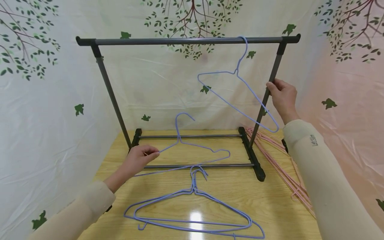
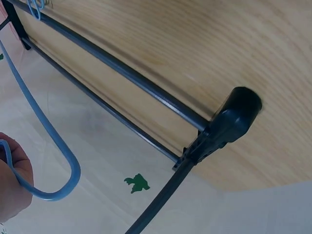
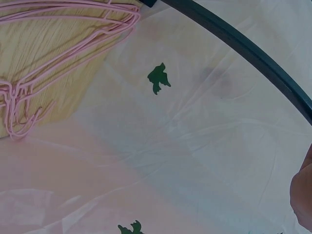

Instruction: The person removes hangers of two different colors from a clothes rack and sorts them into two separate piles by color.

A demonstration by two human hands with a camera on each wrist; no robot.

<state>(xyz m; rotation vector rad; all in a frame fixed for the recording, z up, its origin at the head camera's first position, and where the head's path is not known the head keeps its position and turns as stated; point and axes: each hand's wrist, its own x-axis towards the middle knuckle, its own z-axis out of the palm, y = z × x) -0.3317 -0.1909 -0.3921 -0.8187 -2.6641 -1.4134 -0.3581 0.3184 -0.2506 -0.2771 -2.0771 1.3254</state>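
Note:
A blue wire hanger (image 1: pixel 176 125) is pinched at one shoulder by my left hand (image 1: pixel 139 161), its hook pointing up in front of the rack's lower bars. In the left wrist view the fingers wrap the wire near a rounded corner of the hanger (image 2: pixel 73 170). My right hand (image 1: pixel 283 98) grips the right upright post (image 1: pixel 275 66) of the dark garment rack partway up. From the rack's top rail (image 1: pixel 168 41) hangs another blue hanger (image 1: pixel 238 68), right of the middle and tilted down to the right. Only part of the right hand (image 3: pixel 302 195) shows in its wrist view.
Several blue hangers (image 1: pixel 193 191) lie stacked on the wooden table (image 1: pixel 168 176) in front of the rack. Pink hangers (image 1: pixel 280 166) lie in a pile beside the rack's right foot (image 1: pixel 259 173). A leaf-patterned sheet (image 1: pixel 168 86) covers the back and sides.

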